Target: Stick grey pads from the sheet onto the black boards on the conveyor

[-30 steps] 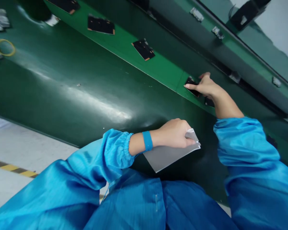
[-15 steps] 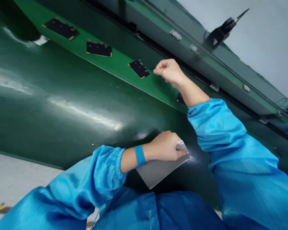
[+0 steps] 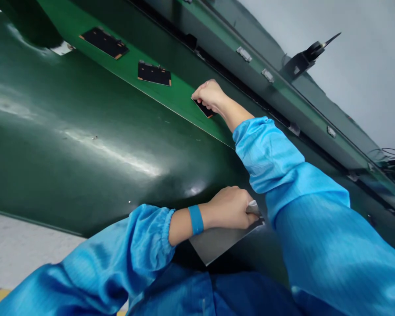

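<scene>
My left hand (image 3: 232, 208), with a blue band at the wrist, is closed on a thin grey sheet (image 3: 217, 243) low in the middle of the view. A crumpled corner of it pokes up by my thumb. On the bright green strip (image 3: 184, 107), my right hand (image 3: 210, 94) is over a black panel (image 3: 204, 109) with orange corners. Its fingers are drawn together at the panel's upper left corner and cover part of it. Whether they pinch the panel cannot be made out.
Two more black panels, one in the middle (image 3: 154, 73) and one further left (image 3: 104, 42), lie on the strip. A dark green column stands top left. A ledge with small metal clips (image 3: 244, 54) and a black device (image 3: 299, 63) run along the far side.
My right hand has moved left and down onto the black panel, from beside it. My left hand keeps its hold on the grey sheet. The whole view has shifted slightly.
</scene>
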A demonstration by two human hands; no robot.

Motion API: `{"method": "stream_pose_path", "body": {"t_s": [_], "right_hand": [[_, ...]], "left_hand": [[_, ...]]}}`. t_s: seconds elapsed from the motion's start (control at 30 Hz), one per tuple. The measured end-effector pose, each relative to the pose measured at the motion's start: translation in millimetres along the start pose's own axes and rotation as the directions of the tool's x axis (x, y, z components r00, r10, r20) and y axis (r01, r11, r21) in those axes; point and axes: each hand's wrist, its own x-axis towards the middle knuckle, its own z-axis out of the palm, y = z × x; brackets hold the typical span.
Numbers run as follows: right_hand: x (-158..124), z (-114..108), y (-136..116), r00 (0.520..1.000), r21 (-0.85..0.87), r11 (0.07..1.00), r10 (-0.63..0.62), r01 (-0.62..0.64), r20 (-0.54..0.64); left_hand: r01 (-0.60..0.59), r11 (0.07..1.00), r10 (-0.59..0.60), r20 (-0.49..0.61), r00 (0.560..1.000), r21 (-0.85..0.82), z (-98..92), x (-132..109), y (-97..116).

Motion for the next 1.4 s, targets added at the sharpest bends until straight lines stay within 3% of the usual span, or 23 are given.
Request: {"method": "stream_pose_path", "body": {"t_s": [0.27,0.43,0.87,1.1,1.4], "right_hand": [[-4,0,19,0.99,0.015,0.998,-0.059,0.061,-0.125],[-21,-7,15,0.992,-0.06,0.998,0.015,-0.023,-0.121],[-26,-17,38,0.978,-0.117,0.992,-0.068,0.045,-0.199],[-25,-23,45,0.964,-0.304,0.951,-0.136,0.062,-0.227],[-26,-33,47,0.974,-0.58,0.814,-0.135,0.004,-0.184]], "left_hand": [[-0.033,0.998,0.032,-0.028,0.999,-0.06,-2.4,0,1],[-0.056,0.994,0.051,-0.058,0.997,-0.091,0.6,0,-1],[-0.055,0.99,0.047,-0.067,0.997,-0.126,-1.2,2,-1],[-0.051,0.993,0.045,-0.056,0.997,-0.107,0.0,2,-1],[-0.044,0.986,0.036,-0.055,0.998,-0.161,-3.5,2,-1]]}}
